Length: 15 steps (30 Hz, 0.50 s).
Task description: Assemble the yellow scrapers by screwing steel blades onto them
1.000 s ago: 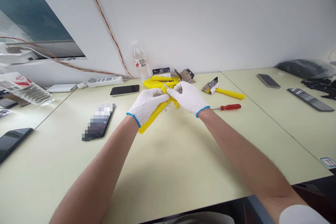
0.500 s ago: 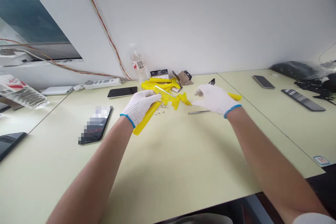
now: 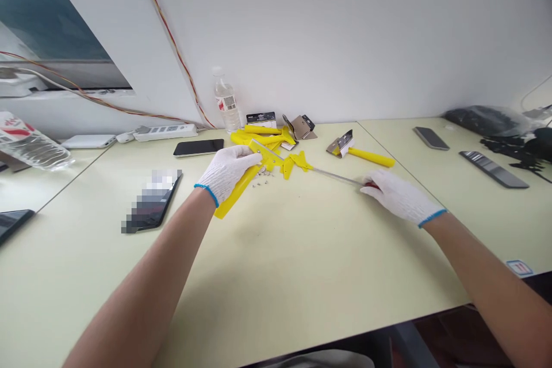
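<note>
My left hand (image 3: 226, 173), in a white knit glove with a blue cuff, grips a long yellow plastic handle (image 3: 238, 191). A thin metal strip (image 3: 267, 153) lies along its far end. My right hand (image 3: 399, 196), gloved the same way, is shut on a screwdriver (image 3: 338, 177); its steel shaft points left toward the yellow parts, and the glove hides most of the red handle. Several tiny screws (image 3: 260, 179) lie on the desk beside my left hand. Just beyond them is a heap of yellow plastic parts (image 3: 259, 138).
A scraper with a yellow handle (image 3: 362, 155) lies behind the screwdriver. Along the wall stand a water bottle (image 3: 226, 102) and a power strip (image 3: 164, 132). Several phones (image 3: 198, 148) lie on the pale desk (image 3: 302, 253).
My right hand has moved right, away from the left hand, and now holds the screwdriver off the desk. My left hand stays on the yellow handle.
</note>
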Each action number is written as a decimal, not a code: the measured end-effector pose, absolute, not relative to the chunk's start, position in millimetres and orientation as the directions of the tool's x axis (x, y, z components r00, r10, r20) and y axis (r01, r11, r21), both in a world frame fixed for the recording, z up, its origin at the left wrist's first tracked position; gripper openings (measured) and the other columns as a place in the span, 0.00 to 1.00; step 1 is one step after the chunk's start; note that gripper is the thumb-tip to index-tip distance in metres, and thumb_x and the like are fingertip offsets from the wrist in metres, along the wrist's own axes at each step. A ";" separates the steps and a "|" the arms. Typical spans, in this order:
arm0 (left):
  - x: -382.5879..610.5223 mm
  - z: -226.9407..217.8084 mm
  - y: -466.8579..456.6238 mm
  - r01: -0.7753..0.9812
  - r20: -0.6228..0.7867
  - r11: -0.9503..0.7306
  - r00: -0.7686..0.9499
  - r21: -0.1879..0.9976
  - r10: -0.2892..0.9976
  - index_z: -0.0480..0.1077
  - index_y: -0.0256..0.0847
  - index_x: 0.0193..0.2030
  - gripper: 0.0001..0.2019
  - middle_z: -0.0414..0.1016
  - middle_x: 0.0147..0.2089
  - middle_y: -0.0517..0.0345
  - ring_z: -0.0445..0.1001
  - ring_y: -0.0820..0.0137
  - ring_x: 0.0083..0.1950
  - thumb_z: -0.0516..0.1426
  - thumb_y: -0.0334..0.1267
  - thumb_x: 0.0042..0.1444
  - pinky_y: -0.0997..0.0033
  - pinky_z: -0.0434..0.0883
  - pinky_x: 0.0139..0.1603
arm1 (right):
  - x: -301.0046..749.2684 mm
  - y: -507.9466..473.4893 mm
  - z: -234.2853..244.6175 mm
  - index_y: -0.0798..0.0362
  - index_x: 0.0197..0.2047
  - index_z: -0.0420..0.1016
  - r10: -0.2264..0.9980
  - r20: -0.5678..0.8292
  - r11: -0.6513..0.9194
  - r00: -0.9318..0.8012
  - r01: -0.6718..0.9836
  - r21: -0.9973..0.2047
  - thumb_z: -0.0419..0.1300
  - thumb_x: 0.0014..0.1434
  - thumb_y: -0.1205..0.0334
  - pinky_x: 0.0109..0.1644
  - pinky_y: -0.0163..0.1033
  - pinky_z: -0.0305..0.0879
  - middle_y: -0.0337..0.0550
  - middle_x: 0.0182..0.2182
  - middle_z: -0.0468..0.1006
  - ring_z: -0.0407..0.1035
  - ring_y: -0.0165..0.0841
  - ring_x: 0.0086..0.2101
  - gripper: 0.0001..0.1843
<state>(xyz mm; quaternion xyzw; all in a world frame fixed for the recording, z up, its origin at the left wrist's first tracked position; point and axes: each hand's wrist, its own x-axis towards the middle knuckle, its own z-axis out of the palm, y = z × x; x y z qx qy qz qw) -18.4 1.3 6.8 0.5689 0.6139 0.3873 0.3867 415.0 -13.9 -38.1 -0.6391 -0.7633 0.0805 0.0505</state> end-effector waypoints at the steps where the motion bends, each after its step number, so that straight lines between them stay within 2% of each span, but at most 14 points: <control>1: -19.0 6.3 1.5 0.416 -0.038 0.048 -0.034 0.908 0.999 0.78 0.40 0.38 0.15 0.78 0.33 0.56 0.70 0.71 0.30 0.66 0.51 0.58 0.70 0.63 0.28 | 415.2 -21.9 -36.9 0.53 0.47 0.76 0.989 -0.018 0.136 -0.144 0.963 -0.233 0.50 0.73 0.43 0.49 0.46 0.70 0.52 0.45 0.80 0.75 0.43 0.42 0.23; 4: -18.9 7.8 0.6 0.427 -0.039 0.034 0.002 0.903 0.999 0.78 0.40 0.38 0.14 0.78 0.32 0.57 0.69 0.71 0.29 0.64 0.50 0.60 0.70 0.61 0.28 | 413.8 -43.9 -31.0 0.53 0.46 0.70 0.996 -0.050 0.051 -0.078 0.914 -0.403 0.46 0.75 0.40 0.38 0.41 0.67 0.46 0.33 0.76 0.71 0.36 0.31 0.25; 6: -17.6 10.9 -1.1 0.441 -0.042 0.037 0.001 0.897 0.999 0.78 0.40 0.36 0.14 0.77 0.31 0.57 0.68 0.71 0.28 0.64 0.50 0.60 0.70 0.60 0.27 | 410.0 -52.5 -26.5 0.53 0.46 0.68 0.994 -0.089 0.012 -0.062 0.879 -0.476 0.46 0.76 0.41 0.34 0.38 0.63 0.42 0.30 0.73 0.67 0.32 0.27 0.23; 9: -14.9 14.8 -3.6 0.449 -0.050 0.052 -0.017 0.892 0.999 0.75 0.40 0.33 0.14 0.75 0.28 0.59 0.66 0.73 0.27 0.64 0.50 0.59 0.71 0.60 0.27 | 397.7 -55.3 -21.3 0.53 0.49 0.71 0.996 -0.060 0.029 -0.063 0.892 -0.451 0.51 0.74 0.41 0.34 0.38 0.64 0.43 0.33 0.76 0.69 0.33 0.29 0.23; 13: -12.3 12.2 -3.6 0.420 0.010 0.008 -0.041 0.908 0.999 0.74 0.40 0.32 0.13 0.75 0.28 0.59 0.68 0.72 0.28 0.65 0.47 0.58 0.72 0.62 0.29 | 364.3 -55.4 -17.5 0.50 0.59 0.75 0.979 0.066 0.200 -0.191 0.874 -0.443 0.54 0.74 0.45 0.41 0.38 0.69 0.44 0.42 0.80 0.74 0.35 0.37 0.21; 15: -11.3 10.1 -2.5 0.369 0.038 -0.011 -0.065 0.929 0.997 0.75 0.39 0.32 0.12 0.76 0.29 0.58 0.69 0.72 0.30 0.65 0.46 0.57 0.72 0.63 0.30 | 341.2 -57.8 -16.1 0.49 0.60 0.76 0.956 0.120 0.292 -0.267 0.840 -0.457 0.53 0.76 0.48 0.41 0.38 0.68 0.43 0.40 0.80 0.73 0.33 0.34 0.20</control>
